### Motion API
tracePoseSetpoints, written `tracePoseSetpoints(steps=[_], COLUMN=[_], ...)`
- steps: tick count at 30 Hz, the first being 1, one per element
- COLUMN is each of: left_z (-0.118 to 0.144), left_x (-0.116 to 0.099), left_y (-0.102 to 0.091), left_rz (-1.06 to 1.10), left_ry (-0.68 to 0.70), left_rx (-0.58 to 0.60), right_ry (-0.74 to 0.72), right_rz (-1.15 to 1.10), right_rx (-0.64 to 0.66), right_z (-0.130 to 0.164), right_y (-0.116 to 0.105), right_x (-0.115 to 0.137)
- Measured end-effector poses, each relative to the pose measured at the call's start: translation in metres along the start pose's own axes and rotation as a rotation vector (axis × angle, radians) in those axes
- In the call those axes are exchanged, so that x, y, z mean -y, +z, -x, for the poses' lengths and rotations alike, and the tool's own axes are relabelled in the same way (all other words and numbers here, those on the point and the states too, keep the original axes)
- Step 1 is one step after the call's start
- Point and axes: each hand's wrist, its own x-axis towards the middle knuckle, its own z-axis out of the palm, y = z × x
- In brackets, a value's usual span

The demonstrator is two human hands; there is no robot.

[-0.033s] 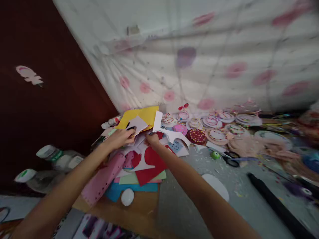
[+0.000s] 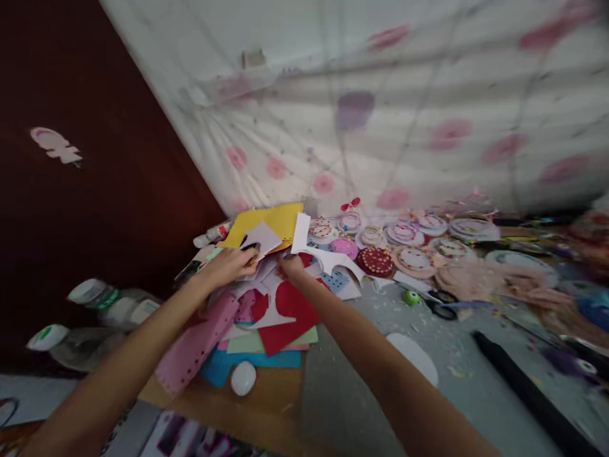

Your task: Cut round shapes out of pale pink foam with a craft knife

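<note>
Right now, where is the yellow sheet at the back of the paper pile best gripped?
Probably its far right corner, pinched from above the pile: the yellow sheet lies flat, that corner is bare, while a white cutout and the left hand cover its near edge.

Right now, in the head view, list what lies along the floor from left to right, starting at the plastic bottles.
Plastic bottles → left hand on the pile of coloured paper → right hand → dark red dotted disc → green ball → scissors → black rod.
</note>
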Motion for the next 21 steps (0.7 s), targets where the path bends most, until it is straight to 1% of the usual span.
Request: tracePoseSetpoints(steps=[4, 8, 11, 14, 17, 21], left_z=[-0.001, 0.000, -0.001, -0.002, -0.001, -0.001], left_x=[0.001, 0.000, -0.002, -0.005, -0.008, -0.013], left_y=[-0.002, -0.003, 0.000, 0.004, 0.011, 0.017], left_rz=[-0.061, -0.096, -0.124, -0.163, -0.204, -0.248], left_ry=[-0.013, -0.020, -0.016, -0.001, 0.009, 0.005], left_rx=[0.005, 0.006, 0.015, 0.035, 0.051, 0.056], right_ry=[-0.014, -0.025, -0.036, -0.054, -0.084, -0.115], right_rz=[-0.011, -0.038, -0.084, -0.163, -0.266, -0.379], right_rx=[0.020, 0.066, 0.114, 0.143, 0.138, 0.122], right_z=[0.006, 0.025, 0.048, 0.072, 0.094, 0.117], right_y=[-0.012, -0.040, -0.062, -0.077, -0.089, -0.109], right_x=[0.005, -0.001, -0.013, -0.030, -0.045, -0.058])
